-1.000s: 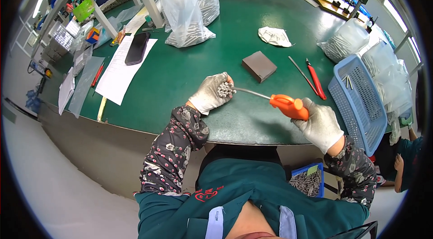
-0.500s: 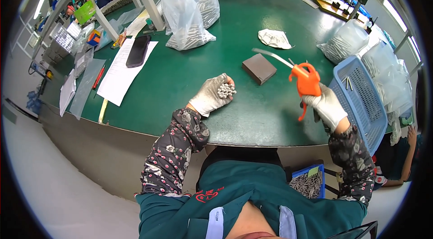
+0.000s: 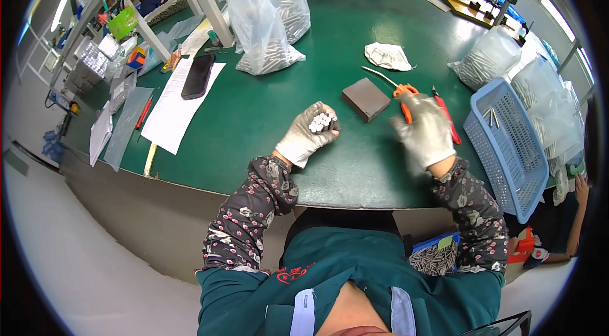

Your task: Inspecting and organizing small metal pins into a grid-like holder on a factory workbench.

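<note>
My left hand [image 3: 301, 137], in a grey-white glove, is closed round a bundle of metal pins [image 3: 321, 122], their pale round ends facing up. An orange air blow gun [image 3: 404, 90] with a thin bent nozzle lies on the green table, partly hidden under my right hand [image 3: 426, 132]. That gloved hand is blurred; its thumb stands apart from the fingers and it seems to hold nothing. Just right of it lie red-handled pliers [image 3: 448, 115]. A dark brown block [image 3: 366, 99] sits between my hands, beyond them.
A blue basket [image 3: 507, 146] with a few pins stands at the right, beside bags of pins [image 3: 487, 60]. More bags [image 3: 269, 44] stand at the back left. A phone [image 3: 198, 76] rests on papers. A white cloth [image 3: 387, 56] lies beyond the block. Below the table edge is a bin of pins [image 3: 434, 257].
My right hand has come down and left, and the blow gun it held raised now lies on the table. The pliers have come into sight. My left hand has shifted slightly right with the pins.
</note>
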Demonstrator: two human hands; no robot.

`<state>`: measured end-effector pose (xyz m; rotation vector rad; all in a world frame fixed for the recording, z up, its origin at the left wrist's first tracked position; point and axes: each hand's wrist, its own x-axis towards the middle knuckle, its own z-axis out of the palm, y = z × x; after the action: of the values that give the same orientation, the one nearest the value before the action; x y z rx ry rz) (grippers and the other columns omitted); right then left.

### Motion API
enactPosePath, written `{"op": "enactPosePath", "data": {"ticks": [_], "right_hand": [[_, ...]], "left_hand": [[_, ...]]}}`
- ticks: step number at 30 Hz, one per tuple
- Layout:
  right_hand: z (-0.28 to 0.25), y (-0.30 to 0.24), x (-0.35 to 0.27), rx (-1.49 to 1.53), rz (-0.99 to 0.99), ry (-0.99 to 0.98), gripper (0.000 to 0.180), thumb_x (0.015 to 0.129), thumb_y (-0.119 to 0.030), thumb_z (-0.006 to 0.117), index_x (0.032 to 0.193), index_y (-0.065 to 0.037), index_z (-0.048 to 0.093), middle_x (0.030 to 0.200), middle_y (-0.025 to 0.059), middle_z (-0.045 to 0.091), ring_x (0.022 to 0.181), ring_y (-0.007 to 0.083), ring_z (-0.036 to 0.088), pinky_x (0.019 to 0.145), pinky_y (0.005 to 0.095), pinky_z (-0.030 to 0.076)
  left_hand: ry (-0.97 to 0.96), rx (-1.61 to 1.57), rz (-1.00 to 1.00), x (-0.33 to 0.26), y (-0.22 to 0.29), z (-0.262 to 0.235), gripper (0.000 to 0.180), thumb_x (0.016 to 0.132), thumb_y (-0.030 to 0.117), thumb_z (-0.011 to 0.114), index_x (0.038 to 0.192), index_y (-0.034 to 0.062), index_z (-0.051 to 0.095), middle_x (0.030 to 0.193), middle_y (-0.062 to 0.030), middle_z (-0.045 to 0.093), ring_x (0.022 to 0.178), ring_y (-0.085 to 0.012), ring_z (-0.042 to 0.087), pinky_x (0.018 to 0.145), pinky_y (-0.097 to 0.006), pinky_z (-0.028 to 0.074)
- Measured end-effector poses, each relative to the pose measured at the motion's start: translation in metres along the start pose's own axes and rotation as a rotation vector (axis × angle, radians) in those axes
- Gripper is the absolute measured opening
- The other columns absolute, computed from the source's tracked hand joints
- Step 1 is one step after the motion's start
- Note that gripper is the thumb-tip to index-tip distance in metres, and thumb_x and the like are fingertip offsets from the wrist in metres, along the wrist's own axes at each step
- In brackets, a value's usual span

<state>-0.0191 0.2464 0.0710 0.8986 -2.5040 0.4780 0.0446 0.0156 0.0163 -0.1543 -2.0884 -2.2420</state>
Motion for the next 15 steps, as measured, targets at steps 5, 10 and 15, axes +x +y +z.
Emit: {"op": "enactPosePath", "data": {"ticks": [5,10,15], "right_hand": [[0.038,-0.047,0.003,0.773,0.181,-0.337,0.036,0.076,-0.024,0.062,0.106,-0.004,0.058,0.087,0.0159,0.063,0.080,0.0283,0.062,0.071,0.0331,0.049],[0.069,-0.061,0.003,0.910,0.146,-0.231,0.035,0.077,-0.023,0.062,0.106,-0.004,0.059,0.092,0.0174,0.063,0.083,0.0291,0.062,0.073,0.0340,0.048],[0.082,-0.056,0.000,0.943,0.177,-0.251,0.033,0.077,-0.018,0.062,0.105,-0.003,0.058,0.092,0.0170,0.063,0.083,0.0269,0.063,0.073,0.0320,0.049]], "left_hand": [[-0.048,0.075,0.049,0.004,-0.007,0.009,0.038,0.068,-0.005,0.068,0.098,0.0055,0.048,0.089,-0.0013,0.054,0.082,-0.0102,0.053,0.077,-0.023,0.045],[-0.015,0.291,0.105,0.002,-0.004,0.001,0.065,0.060,-0.003,0.076,0.116,0.0058,0.044,0.106,-0.0024,0.053,0.098,-0.0124,0.053,0.088,-0.026,0.044],[-0.023,0.175,0.072,0.000,-0.004,-0.003,0.065,0.061,0.000,0.074,0.118,0.0068,0.044,0.097,-0.0038,0.056,0.088,-0.0110,0.055,0.081,-0.024,0.046]]}}
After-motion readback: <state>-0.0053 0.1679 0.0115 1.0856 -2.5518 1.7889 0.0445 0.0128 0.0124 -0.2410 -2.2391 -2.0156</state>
